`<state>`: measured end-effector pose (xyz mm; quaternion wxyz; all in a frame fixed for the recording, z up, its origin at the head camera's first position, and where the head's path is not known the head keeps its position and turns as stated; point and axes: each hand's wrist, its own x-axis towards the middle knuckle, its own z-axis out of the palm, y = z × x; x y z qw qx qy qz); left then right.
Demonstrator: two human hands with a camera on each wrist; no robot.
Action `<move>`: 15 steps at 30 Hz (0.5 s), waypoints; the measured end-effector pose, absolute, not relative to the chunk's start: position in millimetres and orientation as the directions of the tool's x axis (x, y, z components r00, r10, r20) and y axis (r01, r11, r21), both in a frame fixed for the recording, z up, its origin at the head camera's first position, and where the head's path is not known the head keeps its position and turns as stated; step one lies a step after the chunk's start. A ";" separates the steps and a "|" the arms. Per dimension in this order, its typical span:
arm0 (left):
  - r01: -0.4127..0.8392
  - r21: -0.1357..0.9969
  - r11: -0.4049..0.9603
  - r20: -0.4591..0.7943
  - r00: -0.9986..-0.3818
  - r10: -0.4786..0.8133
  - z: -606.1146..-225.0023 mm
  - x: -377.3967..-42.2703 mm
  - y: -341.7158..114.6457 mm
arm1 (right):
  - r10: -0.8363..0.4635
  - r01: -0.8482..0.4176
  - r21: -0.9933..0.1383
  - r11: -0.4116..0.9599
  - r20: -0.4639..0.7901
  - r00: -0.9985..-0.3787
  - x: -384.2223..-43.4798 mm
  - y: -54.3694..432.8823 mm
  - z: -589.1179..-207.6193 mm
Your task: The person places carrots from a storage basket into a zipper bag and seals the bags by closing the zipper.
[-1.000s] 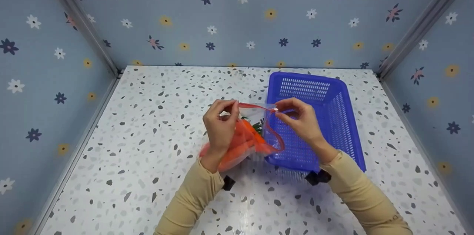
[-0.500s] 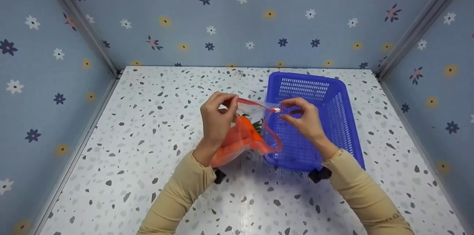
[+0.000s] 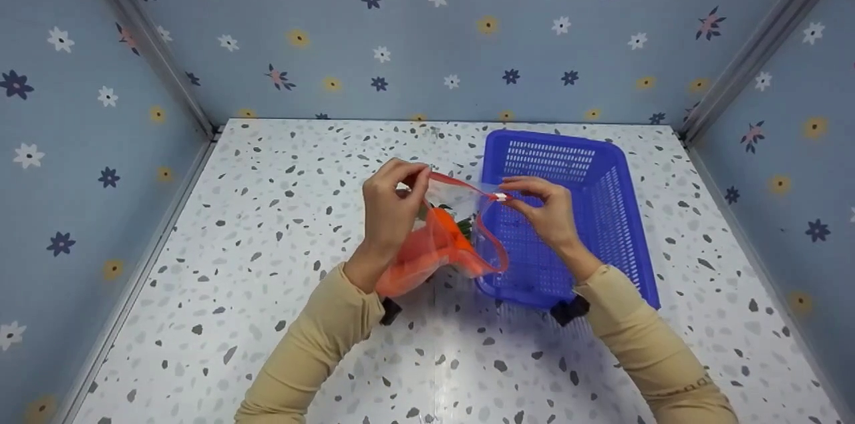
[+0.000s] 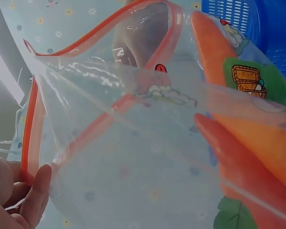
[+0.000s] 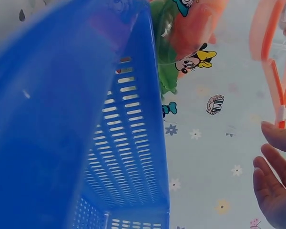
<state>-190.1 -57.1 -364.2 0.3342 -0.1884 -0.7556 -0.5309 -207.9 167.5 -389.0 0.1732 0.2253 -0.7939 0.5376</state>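
Observation:
A clear zipper bag with a red zip edge and printed cartoon figures has its mouth spread apart. Inside it lie orange carrots with green tops, also large in the left wrist view as a carrot. My left hand pinches the bag's red edge at the left corner. At the opposite corner, my right hand has thumb and finger at the white slider. In the right wrist view the thumb touches the edge just below the slider; the other fingers are spread.
A blue perforated plastic basket stands right of the bag, partly under the right hand. Speckled white tabletop surrounds both. Flower-patterned walls close off the back and sides.
The left hand has risen slightly, away from me, lifting the bag's edge. The right hand's fingers parted from the slider half a second ago and have come back to it.

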 end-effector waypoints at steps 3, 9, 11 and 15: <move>0.639 0.667 0.383 0.707 -0.705 -0.055 -362.3 -191.6 -58.5 | -0.165 -0.564 -0.780 0.271 0.540 -0.825 -211.2 167.7 -391.0; 0.627 0.648 0.433 0.705 -0.709 -0.027 -359.6 -196.1 -63.9 | -0.155 -0.595 -0.779 0.197 0.575 -0.804 -212.8 168.0 -391.1; 0.614 0.648 0.451 0.692 -0.721 -0.013 -358.4 -197.9 -67.3 | -0.157 -0.593 -0.785 0.179 0.572 -0.805 -212.5 167.6 -390.1; 0.581 0.650 0.490 0.656 -0.755 0.025 -354.2 -200.7 -74.3 | -0.173 -0.580 -0.799 0.159 0.556 -0.813 -212.2 166.6 -387.2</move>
